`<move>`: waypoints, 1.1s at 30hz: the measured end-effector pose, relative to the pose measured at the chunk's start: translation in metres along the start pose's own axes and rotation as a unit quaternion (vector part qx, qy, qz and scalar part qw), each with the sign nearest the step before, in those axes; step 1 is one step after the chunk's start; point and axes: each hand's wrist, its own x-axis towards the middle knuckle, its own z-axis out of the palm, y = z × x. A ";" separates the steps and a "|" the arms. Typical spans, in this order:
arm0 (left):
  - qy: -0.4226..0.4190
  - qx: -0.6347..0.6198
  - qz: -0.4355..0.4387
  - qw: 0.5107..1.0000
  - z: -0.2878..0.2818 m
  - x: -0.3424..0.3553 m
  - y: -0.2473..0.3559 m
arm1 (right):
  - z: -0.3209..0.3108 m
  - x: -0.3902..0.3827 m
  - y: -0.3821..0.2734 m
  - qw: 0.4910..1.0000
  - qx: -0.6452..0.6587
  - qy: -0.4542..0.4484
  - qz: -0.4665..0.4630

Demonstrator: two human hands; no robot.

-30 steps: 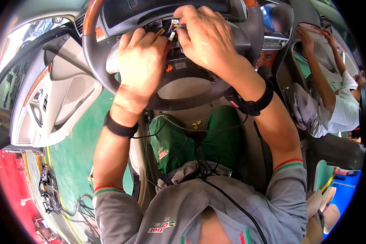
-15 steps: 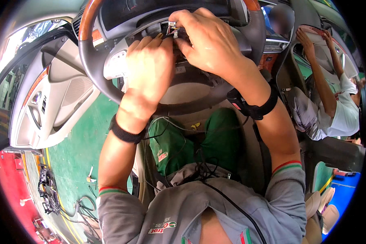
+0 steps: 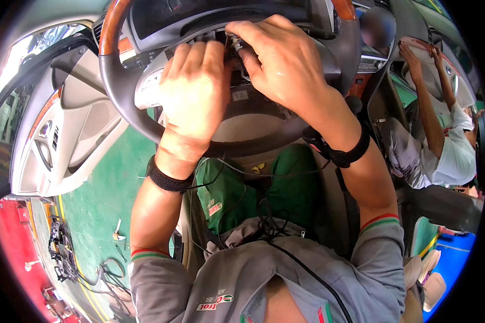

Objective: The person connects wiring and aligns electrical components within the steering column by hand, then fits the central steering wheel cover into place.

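Both hands work in the opened hub of a steering wheel (image 3: 112, 81) with a dark rim and wood-coloured sections. My right hand (image 3: 288, 62) reaches in from the right, thumb and index finger closed around a small wire connector (image 3: 236, 44). Just left of it, my left hand (image 3: 194, 83) is closed, back of the hand up, fingers curled down into the hub. Its fingertips are hidden, and so is whatever they grip. A light-coloured switch pad (image 3: 150, 87) sits on the wheel's left spoke, beside my left hand.
An open car door (image 3: 75, 124) stands at the left over the green floor (image 3: 105, 185). At the right, another person (image 3: 442, 129) sits with both hands raised by the other door. A thin cable (image 3: 285, 173) crosses my lap. The instrument panel (image 3: 199, 13) lies beyond the wheel.
The connector at my right fingertips sits slightly lower and deeper in the hub. My left fingers have curled further down, and the wires seen at their tips are now hidden.
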 end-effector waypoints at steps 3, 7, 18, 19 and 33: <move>-0.006 0.017 -0.031 0.999 -0.003 0.008 0.006 | 0.002 0.000 0.003 1.000 -0.008 -0.005 -0.013; -0.048 0.015 -0.056 0.997 -0.007 0.017 0.009 | -0.002 0.002 -0.003 0.998 -0.030 -0.044 0.039; -0.031 -0.090 0.000 0.995 -0.009 0.021 -0.009 | -0.005 0.006 -0.010 0.996 -0.048 -0.051 0.055; -0.042 -0.079 0.001 0.996 -0.009 0.022 -0.008 | -0.004 0.006 -0.010 0.996 -0.049 -0.052 0.058; -0.079 -0.040 -0.027 0.996 -0.013 0.021 0.001 | -0.005 -0.046 -0.072 0.975 0.158 0.096 0.125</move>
